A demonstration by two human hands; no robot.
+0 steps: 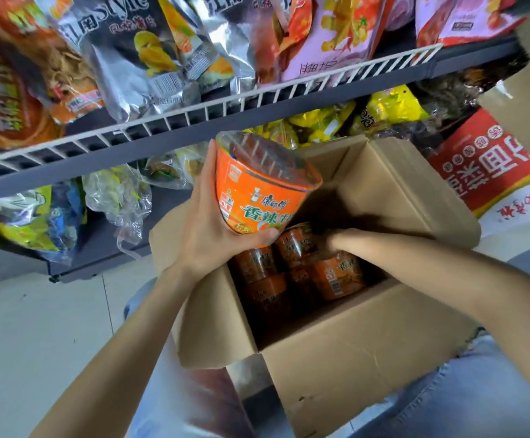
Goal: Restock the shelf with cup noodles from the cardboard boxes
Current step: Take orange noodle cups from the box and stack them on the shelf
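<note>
Left hand [208, 226] grips orange cup noodle [259, 184] above open cardboard box [352, 352] — right hand [336, 241] reaches among cups inside, grip unclear.

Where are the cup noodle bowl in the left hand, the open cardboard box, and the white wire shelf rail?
cup noodle bowl [259, 197]: head view, on its orange side wall.
cardboard box [352, 352]: head view, on the near outer wall.
white wire shelf rail [194, 116]: head view, on the middle of the rail.

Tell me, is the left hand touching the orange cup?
Touching. The head view shows the left hand curled round the orange cup, thumb under its base.
</note>
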